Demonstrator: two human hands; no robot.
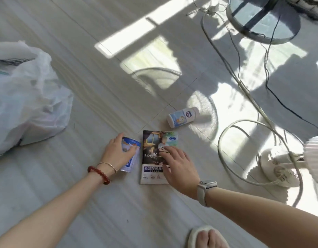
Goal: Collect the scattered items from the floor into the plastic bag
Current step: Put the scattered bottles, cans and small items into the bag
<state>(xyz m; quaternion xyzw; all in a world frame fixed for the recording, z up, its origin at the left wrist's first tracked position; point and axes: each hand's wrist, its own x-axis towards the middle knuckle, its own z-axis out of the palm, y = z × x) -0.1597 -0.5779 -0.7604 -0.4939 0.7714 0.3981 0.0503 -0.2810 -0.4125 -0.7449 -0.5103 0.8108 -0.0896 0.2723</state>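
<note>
Now the left hand [117, 153] is curled around a blue-and-white can [130, 154] lying on the floor [100, 104], while the right hand [179, 165], fingers spread flat and gripping nothing, presses on the flat pouch [155, 158] just beside it at the can's three o'clock. A small white bottle [183, 116] lies near at one o'clock, and the plastic bag [27, 97] sits well apart at ten o'clock. To do this well (the pouch is thin), I'd hook fingertips under an edge rather than press, then carry both over together.
</note>
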